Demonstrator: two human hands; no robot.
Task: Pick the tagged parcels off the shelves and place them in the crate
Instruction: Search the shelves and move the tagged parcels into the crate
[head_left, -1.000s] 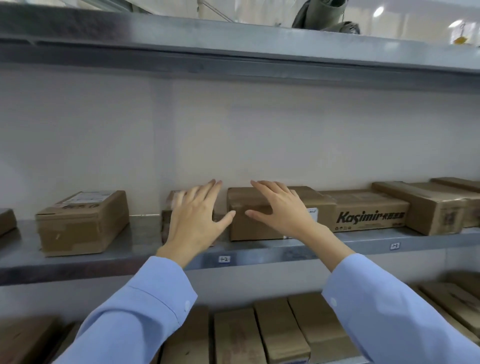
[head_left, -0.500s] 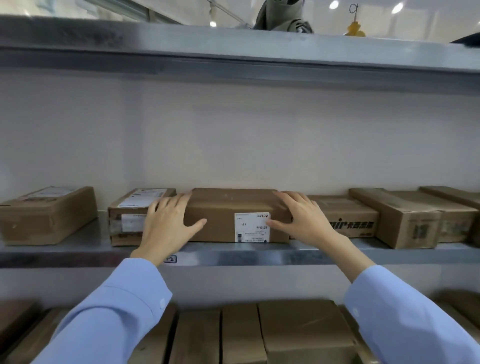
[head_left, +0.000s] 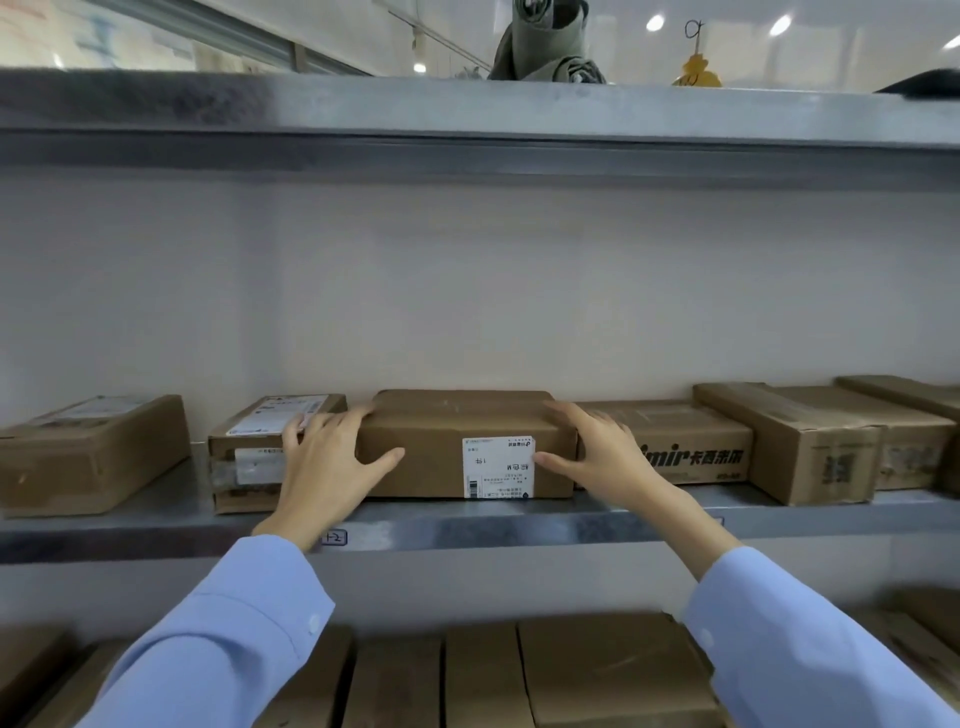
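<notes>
both hands grip 1 brown box (head_left: 457, 441) on the metal shelf (head_left: 519, 525), left hand (head_left: 327, 462) and right hand (head_left: 602, 457) curled round its ends.

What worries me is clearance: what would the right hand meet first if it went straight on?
The labelled parcel, whose right end the right hand grips; past it, probably the back wall, though depth is unclear.

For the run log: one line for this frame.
phase: grasp | left hand: grips parcel, left end | right hand: grips right end | parcel: on shelf, label front
</notes>
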